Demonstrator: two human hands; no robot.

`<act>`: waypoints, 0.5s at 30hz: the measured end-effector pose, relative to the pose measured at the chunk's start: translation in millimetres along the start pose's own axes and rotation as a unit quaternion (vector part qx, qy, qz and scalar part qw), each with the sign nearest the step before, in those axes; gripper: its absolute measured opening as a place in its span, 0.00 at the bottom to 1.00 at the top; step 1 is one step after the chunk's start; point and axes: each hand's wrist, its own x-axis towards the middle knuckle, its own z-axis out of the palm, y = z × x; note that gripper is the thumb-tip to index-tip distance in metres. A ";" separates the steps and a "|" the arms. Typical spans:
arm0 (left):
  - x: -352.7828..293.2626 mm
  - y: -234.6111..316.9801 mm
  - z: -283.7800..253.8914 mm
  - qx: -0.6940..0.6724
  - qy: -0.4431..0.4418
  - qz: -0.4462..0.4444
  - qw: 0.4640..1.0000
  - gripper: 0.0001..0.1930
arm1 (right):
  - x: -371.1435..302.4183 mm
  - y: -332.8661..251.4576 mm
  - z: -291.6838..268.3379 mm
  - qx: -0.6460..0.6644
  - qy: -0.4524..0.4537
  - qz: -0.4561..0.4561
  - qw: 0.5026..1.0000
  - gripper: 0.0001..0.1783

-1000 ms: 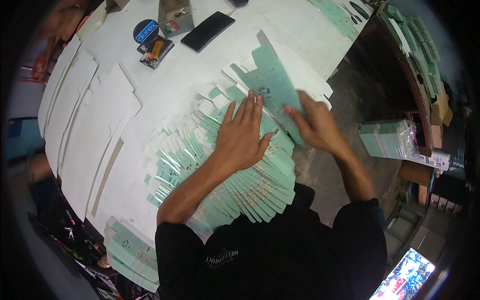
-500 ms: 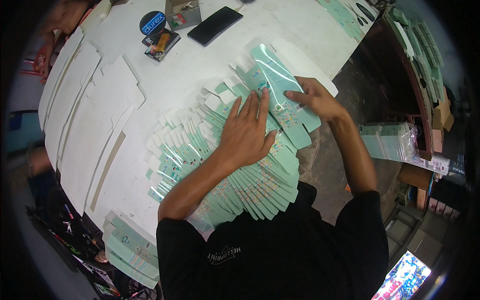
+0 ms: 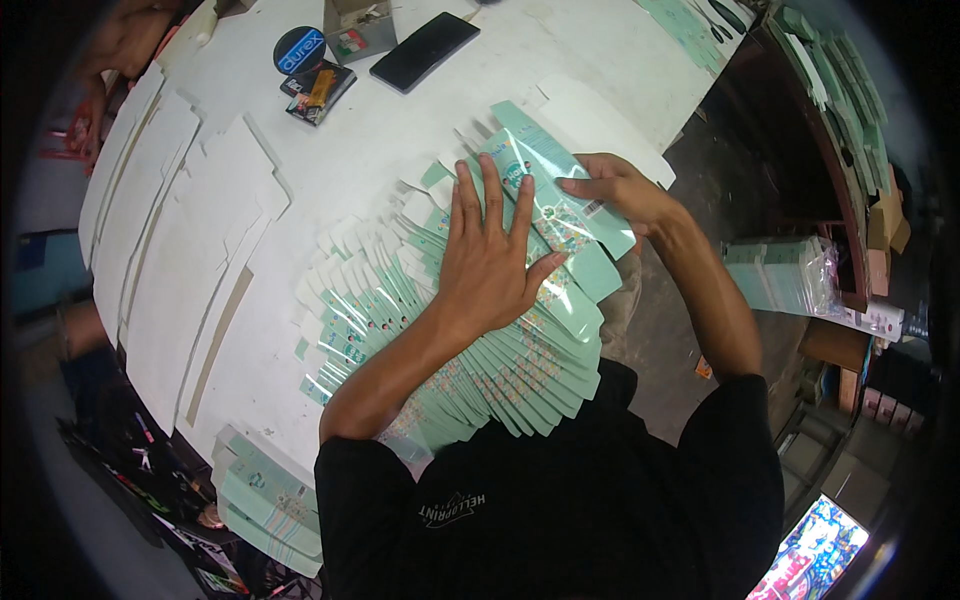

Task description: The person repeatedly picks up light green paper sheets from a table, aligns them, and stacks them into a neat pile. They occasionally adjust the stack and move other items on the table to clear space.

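A wide fan of mint-green, glossy printed flat cartons (image 3: 480,390) overlaps along the near side of the white table. My left hand (image 3: 490,250) lies on the upper part of the fan, fingers stretched out and spread, palm down. At the right end of the fan, my right hand (image 3: 620,195) pinches the edge of one flat carton (image 3: 545,185), its thumb on top and its other fingers hidden beneath. The tips of my left fingers rest on or just beside this carton; I cannot tell which.
Large white die-cut sheets (image 3: 225,210) cover the left of the table. At the back are a phone (image 3: 425,52), a round black tin (image 3: 300,50) and a grey box (image 3: 360,28). Scissors (image 3: 715,25) lie at the far right. Bundled cartons (image 3: 770,275) stand beyond the table's right edge.
The carton in my right hand has shifted slightly left and nearer, lying flatter over the fan. My left fingers have spread wider apart.
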 end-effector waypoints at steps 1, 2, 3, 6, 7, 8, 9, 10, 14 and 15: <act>0.3 -0.5 0.2 -0.003 -0.001 0.005 1.000 0.51 | 1.0 -0.8 2.6 0.055 -0.051 -0.007 0.997 0.19; 0.5 -0.3 -1.2 -0.011 -0.001 0.009 1.000 0.50 | 3.0 0.1 6.5 0.077 -0.053 0.013 0.996 0.19; 0.5 0.4 -3.7 -0.020 -0.001 0.013 1.000 0.49 | 4.7 2.6 11.6 0.099 -0.055 0.034 0.993 0.18; 0.9 -0.6 -7.4 -0.014 -0.019 0.025 0.999 0.44 | 7.4 18.7 22.6 0.146 -0.087 0.085 0.982 0.20; 1.2 -1.5 -7.9 -0.006 -0.028 0.030 0.999 0.43 | 8.4 28.3 25.1 0.146 -0.092 0.107 0.979 0.21; -0.7 -1.7 -6.2 -0.002 -0.041 0.023 0.999 0.42 | 8.8 33.6 27.0 0.145 -0.097 0.131 0.976 0.22; -3.2 -2.1 -3.3 0.002 -0.055 0.016 0.998 0.41 | 9.7 34.2 26.4 0.104 -0.092 0.146 0.979 0.24; -4.1 -2.1 -1.3 0.006 -0.068 0.010 0.998 0.40 | 9.0 30.6 23.3 0.055 -0.095 0.136 0.985 0.25; -0.8 0.4 -6.3 0.002 -0.033 -0.010 0.999 0.39 | 2.4 0.0 30.2 -0.100 -0.095 0.094 0.986 0.26; -0.5 0.4 -7.7 -0.002 -0.033 -0.010 0.999 0.39 | 1.4 -1.5 28.6 -0.129 -0.087 0.083 0.984 0.25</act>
